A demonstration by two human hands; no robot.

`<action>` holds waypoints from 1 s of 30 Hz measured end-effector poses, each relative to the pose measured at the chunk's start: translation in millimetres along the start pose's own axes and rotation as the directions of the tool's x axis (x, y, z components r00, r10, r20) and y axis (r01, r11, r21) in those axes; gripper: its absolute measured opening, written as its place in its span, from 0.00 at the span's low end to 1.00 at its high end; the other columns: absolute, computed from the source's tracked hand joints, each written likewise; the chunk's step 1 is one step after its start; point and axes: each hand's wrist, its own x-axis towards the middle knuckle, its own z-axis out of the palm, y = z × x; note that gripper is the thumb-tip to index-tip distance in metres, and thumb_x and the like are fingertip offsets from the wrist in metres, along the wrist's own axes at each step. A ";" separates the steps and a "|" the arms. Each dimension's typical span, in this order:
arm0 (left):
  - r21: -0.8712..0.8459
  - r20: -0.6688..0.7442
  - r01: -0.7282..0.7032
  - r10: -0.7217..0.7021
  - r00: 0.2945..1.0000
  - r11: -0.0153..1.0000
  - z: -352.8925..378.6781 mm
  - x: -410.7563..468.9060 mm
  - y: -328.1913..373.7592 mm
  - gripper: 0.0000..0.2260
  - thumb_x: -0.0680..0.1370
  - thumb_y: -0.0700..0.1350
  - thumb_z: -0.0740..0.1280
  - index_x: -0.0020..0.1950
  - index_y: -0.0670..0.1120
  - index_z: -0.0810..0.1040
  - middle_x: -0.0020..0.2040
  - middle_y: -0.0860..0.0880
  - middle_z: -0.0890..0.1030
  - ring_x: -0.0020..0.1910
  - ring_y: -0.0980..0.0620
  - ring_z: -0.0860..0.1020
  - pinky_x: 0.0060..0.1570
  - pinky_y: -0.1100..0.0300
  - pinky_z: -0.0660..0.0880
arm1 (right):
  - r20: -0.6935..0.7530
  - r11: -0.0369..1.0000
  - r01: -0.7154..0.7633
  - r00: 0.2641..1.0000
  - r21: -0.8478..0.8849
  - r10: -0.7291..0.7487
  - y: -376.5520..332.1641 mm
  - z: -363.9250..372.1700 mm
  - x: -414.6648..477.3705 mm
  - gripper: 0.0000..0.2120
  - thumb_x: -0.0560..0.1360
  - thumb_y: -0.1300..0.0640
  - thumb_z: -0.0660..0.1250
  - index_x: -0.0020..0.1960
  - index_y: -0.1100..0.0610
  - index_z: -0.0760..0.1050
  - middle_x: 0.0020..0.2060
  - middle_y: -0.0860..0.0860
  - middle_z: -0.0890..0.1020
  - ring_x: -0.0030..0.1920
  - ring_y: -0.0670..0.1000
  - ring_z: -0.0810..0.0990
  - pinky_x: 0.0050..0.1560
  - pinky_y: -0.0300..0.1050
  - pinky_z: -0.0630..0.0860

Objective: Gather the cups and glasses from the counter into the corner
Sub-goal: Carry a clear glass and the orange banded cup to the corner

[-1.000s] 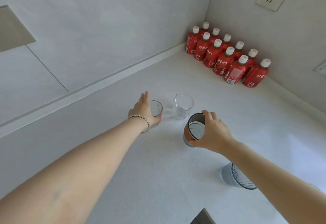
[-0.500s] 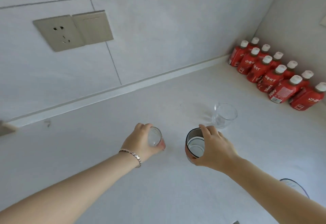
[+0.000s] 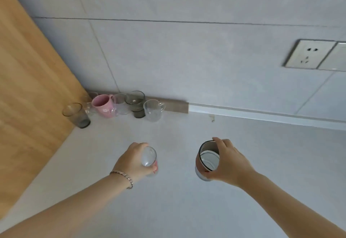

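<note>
My left hand (image 3: 132, 160) grips a small clear glass (image 3: 149, 158) with a red mark near its base, held above the white counter (image 3: 177, 209). My right hand (image 3: 229, 164) holds a brown and grey cup (image 3: 206, 160) with a white inside by its rim and side. In the far left corner stands a cluster: a smoky grey glass (image 3: 76, 116), a pink mug (image 3: 104, 105), a dark glass (image 3: 135, 103), a clear handled glass mug (image 3: 153, 110) and more clear glasses (image 3: 120, 102) behind them.
A wooden panel (image 3: 28, 87) forms the left side of the corner. The tiled wall (image 3: 187, 59) runs along the back with a socket plate (image 3: 310, 55) at the right. A grey strip (image 3: 174, 105) lies along the wall's foot.
The view has swung left from the red bottles to the corner with the gathered cups. Both hands have carried their cups leftward along the counter, still holding them.
</note>
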 end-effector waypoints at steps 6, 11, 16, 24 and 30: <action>0.068 -0.073 0.065 -0.060 0.996 0.996 -85.7 61.1 -131.1 0.29 0.70 0.51 0.72 0.68 0.47 0.67 0.67 0.47 0.70 0.61 0.46 0.74 0.58 0.57 0.71 | 0.044 0.999 0.032 0.999 -0.015 -0.031 -136.3 53.2 58.2 0.47 0.63 0.38 0.71 0.74 0.51 0.53 0.68 0.48 0.65 0.66 0.51 0.71 0.63 0.43 0.71; 0.086 -0.137 0.055 -0.043 0.990 0.995 -128.6 127.4 -188.3 0.26 0.71 0.49 0.71 0.66 0.43 0.69 0.65 0.42 0.71 0.61 0.42 0.74 0.57 0.52 0.73 | 0.064 0.996 0.053 0.997 -0.073 -0.048 -203.0 82.7 95.7 0.47 0.63 0.37 0.71 0.74 0.51 0.53 0.67 0.47 0.65 0.66 0.51 0.70 0.63 0.42 0.70; 0.032 -0.130 0.067 -0.063 0.989 0.997 -145.8 175.8 -207.6 0.25 0.72 0.46 0.71 0.66 0.42 0.68 0.65 0.41 0.71 0.60 0.42 0.75 0.58 0.52 0.73 | 0.083 0.993 0.064 0.995 -0.100 -0.056 -236.4 101.5 128.7 0.46 0.63 0.37 0.71 0.73 0.50 0.54 0.67 0.48 0.66 0.66 0.51 0.70 0.64 0.43 0.70; 0.439 -0.061 -0.166 0.213 0.975 0.883 -147.2 213.7 -213.6 0.29 0.72 0.56 0.68 0.68 0.41 0.68 0.64 0.44 0.75 0.66 0.44 0.68 0.61 0.54 0.71 | 0.105 0.991 0.086 0.992 -0.099 -0.076 -260.1 123.6 174.8 0.46 0.63 0.38 0.72 0.73 0.50 0.54 0.66 0.47 0.66 0.66 0.51 0.69 0.64 0.43 0.70; 0.602 -0.099 -0.183 0.300 0.949 0.777 -156.2 220.2 -229.9 0.30 0.60 0.61 0.75 0.54 0.44 0.79 0.48 0.48 0.84 0.47 0.47 0.81 0.49 0.53 0.75 | 0.098 0.991 0.097 0.991 -0.094 -0.088 -285.4 136.6 211.8 0.48 0.62 0.42 0.75 0.73 0.52 0.53 0.67 0.50 0.65 0.66 0.53 0.69 0.63 0.47 0.72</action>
